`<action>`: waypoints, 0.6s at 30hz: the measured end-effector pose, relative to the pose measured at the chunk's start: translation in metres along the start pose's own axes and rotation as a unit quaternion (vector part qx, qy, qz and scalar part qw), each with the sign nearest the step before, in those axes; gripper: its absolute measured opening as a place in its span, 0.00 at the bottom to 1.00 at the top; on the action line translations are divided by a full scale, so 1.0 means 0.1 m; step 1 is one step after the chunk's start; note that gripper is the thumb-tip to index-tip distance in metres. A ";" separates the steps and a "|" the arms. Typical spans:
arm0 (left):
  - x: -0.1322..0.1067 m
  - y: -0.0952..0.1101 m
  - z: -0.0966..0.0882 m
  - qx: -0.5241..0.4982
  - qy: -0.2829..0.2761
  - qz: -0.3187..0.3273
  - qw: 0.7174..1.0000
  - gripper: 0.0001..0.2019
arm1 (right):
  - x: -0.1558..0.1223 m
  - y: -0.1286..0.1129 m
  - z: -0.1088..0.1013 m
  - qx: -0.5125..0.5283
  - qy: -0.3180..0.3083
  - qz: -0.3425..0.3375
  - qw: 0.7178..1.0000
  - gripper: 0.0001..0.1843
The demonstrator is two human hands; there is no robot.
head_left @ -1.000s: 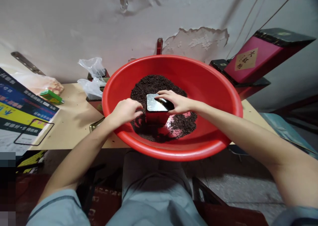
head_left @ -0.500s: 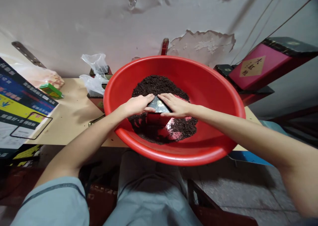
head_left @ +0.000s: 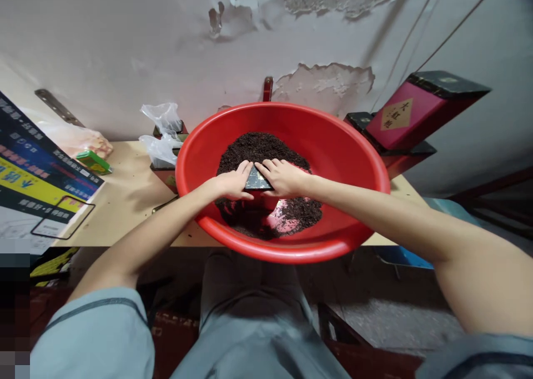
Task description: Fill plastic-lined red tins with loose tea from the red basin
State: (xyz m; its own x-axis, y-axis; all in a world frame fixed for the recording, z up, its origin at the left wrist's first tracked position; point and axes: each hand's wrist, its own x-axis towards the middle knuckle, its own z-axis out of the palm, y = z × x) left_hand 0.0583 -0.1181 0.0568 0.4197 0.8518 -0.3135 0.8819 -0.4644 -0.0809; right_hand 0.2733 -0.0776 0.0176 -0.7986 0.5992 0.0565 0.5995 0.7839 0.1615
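Note:
A large red plastic basin (head_left: 291,254) holds a heap of dark loose tea leaves (head_left: 260,144), with the pinkish bottom showing through near its front. Amid the leaves stands a red tea tin with a black, marbled lid (head_left: 258,181). My left hand (head_left: 234,183) grips the lid's left side, fingers over the far edge and thumb toward the front. On the opposite side, my right hand (head_left: 287,179) is closed around the lid's right edge, its fingers reaching over the top. The tin's lower part is in shadow.
Plastic-bagged tins (head_left: 163,151) stand left of the basin on the wooden table (head_left: 120,201). A printed carton (head_left: 45,184) and a small green box (head_left: 94,161) lie farther left. Pink tins with black lids (head_left: 406,115) are stacked at the right, near the peeling wall (head_left: 125,51).
The view has shifted slightly, so the basin and stacked tins appear farther left. Both hands stay on the tin's lid, with their fingers and thumbs slightly repositioned around its edges.

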 end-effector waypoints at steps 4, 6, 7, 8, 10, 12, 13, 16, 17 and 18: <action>-0.04 0.30 -0.09 0.083 0.052 -0.047 0.994 0.56 | 0.01 -0.08 0.03 -0.009 0.036 -0.015 0.999 0.52; -0.06 0.40 -0.06 0.092 0.064 -0.053 0.992 0.50 | -0.01 -0.10 0.11 0.014 0.063 -0.019 0.998 0.50; -0.06 0.41 -0.03 0.089 0.071 -0.052 0.992 0.48 | -0.03 -0.11 0.15 0.028 0.074 -0.018 0.997 0.48; -0.05 0.41 0.01 0.082 0.080 -0.048 0.992 0.47 | -0.04 -0.11 0.19 0.041 0.082 -0.018 0.996 0.47; 0.01 0.32 0.10 0.058 0.102 -0.035 0.992 0.47 | -0.05 -0.12 0.23 0.064 0.091 -0.014 0.994 0.46; 0.10 0.15 0.19 -0.003 0.105 -0.013 0.994 0.50 | -0.03 -0.09 0.24 0.089 0.094 -0.010 0.992 0.46; 0.16 0.05 0.23 -0.051 0.094 0.004 0.994 0.53 | -0.02 -0.07 0.24 0.103 0.094 -0.009 0.990 0.48; 0.28 -0.25 0.30 -0.190 0.058 0.066 0.978 0.63 | 0.01 0.09 0.23 0.155 0.074 -0.006 0.985 0.54; 0.30 -0.34 0.31 -0.216 0.055 0.071 0.972 0.65 | -0.01 0.16 0.23 0.175 0.061 0.003 0.983 0.57; 0.29 -0.40 0.31 -0.231 0.056 0.069 0.969 0.67 | -0.03 0.24 0.23 0.198 0.047 0.016 0.979 0.59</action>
State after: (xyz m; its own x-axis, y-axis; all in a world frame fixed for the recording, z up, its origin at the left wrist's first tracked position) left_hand 0.0283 -0.0817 0.0216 0.5376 0.8226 -0.1852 0.8075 -0.4389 0.3941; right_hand 0.2911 -0.0571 -0.0009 -0.7687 0.6220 0.1492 0.5834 0.7774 -0.2353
